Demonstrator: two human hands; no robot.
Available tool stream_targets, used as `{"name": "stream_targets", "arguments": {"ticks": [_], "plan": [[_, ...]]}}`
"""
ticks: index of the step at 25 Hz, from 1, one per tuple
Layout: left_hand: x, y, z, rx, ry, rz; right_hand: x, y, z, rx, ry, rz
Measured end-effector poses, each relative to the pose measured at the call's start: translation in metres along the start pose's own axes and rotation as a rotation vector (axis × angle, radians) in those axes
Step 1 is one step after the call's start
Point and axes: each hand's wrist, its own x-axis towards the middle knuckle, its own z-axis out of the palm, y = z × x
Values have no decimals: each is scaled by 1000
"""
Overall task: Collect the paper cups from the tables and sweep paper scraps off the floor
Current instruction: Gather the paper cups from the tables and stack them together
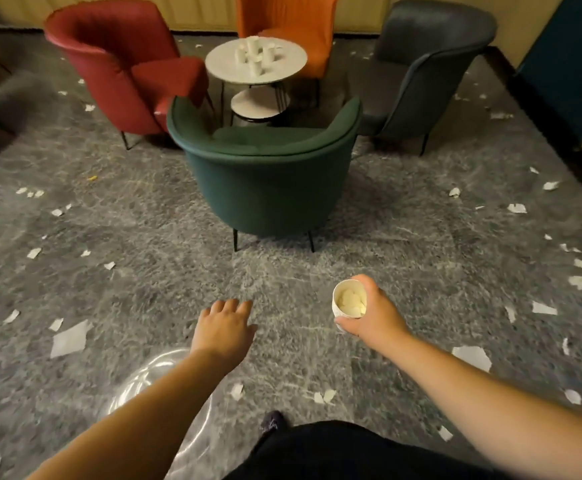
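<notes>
My right hand grips a white paper cup from the side, thumb over its top rim; pale crumpled paper lies inside it. My left hand hangs empty over the floor with relaxed fingers. Far ahead, several white paper cups stand on a round white table. White paper scraps lie scattered over the grey floor on both sides, with a larger scrap by my right forearm.
A green armchair stands between me and the table, its back toward me. A red chair, an orange chair and a dark grey chair ring the table. A smaller round table sits underneath. A wall runs at right.
</notes>
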Motion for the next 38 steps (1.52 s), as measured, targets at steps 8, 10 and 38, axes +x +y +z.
{"name": "stream_targets", "arguments": {"ticks": [8,10,38], "plan": [[155,38,-41,40,-12,222,89,8,-40,99,157,189],[199,60,-47,49,-26,262,122,19,-58,127,187,205],[872,379,-221,98,-83,476,719,115,-426,154,305,234]]}}
